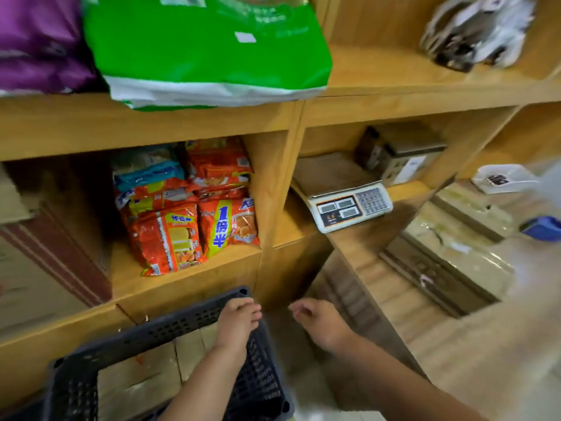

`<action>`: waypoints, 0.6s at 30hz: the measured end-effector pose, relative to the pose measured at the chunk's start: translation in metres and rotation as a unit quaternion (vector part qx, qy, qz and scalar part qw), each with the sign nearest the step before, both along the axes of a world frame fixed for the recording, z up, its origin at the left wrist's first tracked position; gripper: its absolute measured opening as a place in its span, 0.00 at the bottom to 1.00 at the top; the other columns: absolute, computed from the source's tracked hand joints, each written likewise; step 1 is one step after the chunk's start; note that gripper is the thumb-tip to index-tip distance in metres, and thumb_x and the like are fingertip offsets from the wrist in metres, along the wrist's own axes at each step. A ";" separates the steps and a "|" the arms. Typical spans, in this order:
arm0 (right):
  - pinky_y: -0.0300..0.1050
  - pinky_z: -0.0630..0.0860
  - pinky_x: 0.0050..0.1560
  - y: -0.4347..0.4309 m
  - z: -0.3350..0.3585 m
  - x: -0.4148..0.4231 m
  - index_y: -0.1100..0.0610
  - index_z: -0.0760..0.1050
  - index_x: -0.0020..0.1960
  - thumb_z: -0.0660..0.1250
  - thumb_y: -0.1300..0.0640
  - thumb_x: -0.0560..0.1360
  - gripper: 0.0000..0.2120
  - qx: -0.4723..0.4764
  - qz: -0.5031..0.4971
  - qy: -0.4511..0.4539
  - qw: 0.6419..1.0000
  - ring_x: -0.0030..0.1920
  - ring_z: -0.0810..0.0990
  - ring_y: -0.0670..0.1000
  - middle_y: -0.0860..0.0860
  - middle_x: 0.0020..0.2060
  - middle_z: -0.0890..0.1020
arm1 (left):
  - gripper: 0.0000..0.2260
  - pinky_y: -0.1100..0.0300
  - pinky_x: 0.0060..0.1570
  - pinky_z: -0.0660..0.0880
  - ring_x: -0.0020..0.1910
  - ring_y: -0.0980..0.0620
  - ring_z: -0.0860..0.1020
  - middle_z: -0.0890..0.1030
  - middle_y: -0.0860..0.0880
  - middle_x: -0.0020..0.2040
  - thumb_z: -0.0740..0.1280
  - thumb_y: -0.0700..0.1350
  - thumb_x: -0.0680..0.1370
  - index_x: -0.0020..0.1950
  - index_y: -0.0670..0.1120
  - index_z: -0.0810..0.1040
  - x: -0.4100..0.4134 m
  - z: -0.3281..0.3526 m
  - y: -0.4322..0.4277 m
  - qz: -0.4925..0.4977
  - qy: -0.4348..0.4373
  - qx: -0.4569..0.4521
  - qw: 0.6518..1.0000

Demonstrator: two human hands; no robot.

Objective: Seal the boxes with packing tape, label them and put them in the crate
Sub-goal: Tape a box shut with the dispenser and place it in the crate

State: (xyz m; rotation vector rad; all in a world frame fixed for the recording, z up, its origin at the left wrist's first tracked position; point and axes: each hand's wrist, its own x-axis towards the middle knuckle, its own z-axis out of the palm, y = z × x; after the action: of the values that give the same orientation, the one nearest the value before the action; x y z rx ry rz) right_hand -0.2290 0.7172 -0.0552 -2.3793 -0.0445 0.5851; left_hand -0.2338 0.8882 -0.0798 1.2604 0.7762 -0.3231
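Probably the main danger now is that the crate (182, 325) tips or slides if I pull it by one corner only, because the boxes (142, 375) lying inside it look to make it heavy. My left hand (238, 325) is over the far right corner of the crate with bent fingers near the rim, but I cannot tell if it grips the rim or only hovers. My right hand (318, 325) is just beside the crate, outside it, fingers loosely curled and holding nothing, and the taped boxes (449, 247) on the counter (516, 344) are well apart to my right.
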 end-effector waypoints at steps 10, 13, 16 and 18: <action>0.43 0.75 0.55 -0.142 0.034 -0.047 0.49 0.79 0.54 0.62 0.55 0.78 0.08 0.014 -0.139 -0.040 0.989 0.49 0.79 0.46 0.46 0.48 0.80 | 0.05 0.62 0.38 0.73 0.45 0.53 0.78 0.80 0.47 0.45 0.60 0.38 0.80 0.49 0.46 0.74 -0.024 0.043 -0.140 -0.141 -0.035 0.023 0.989; 0.41 0.73 0.56 -0.196 0.040 -0.065 0.54 0.80 0.54 0.62 0.58 0.78 0.10 0.022 -0.150 -0.054 0.987 0.51 0.78 0.46 0.48 0.50 0.81 | 0.05 0.63 0.38 0.73 0.44 0.52 0.78 0.79 0.46 0.46 0.59 0.38 0.81 0.52 0.44 0.73 -0.036 0.056 -0.194 -0.175 -0.049 0.031 0.983; 0.34 0.70 0.51 -0.257 0.038 -0.084 0.57 0.79 0.57 0.62 0.58 0.78 0.11 0.025 -0.185 -0.058 0.981 0.50 0.76 0.44 0.48 0.49 0.80 | 0.06 0.62 0.39 0.74 0.46 0.51 0.78 0.79 0.45 0.47 0.57 0.39 0.81 0.55 0.41 0.73 -0.052 0.053 -0.253 -0.189 -0.044 0.036 0.980; 0.33 0.70 0.49 -0.302 0.034 -0.098 0.58 0.79 0.57 0.63 0.59 0.77 0.11 0.037 -0.202 -0.058 0.977 0.49 0.76 0.44 0.47 0.46 0.78 | 0.07 0.61 0.39 0.74 0.45 0.50 0.78 0.79 0.44 0.46 0.57 0.39 0.81 0.56 0.40 0.73 -0.067 0.050 -0.297 -0.186 -0.037 0.035 0.981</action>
State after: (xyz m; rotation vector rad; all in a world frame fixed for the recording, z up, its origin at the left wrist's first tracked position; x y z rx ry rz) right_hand -0.3273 0.4148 -0.0216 -2.2578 0.3533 0.2464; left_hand -0.3004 0.5907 -0.0302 1.4754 0.4888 -0.5510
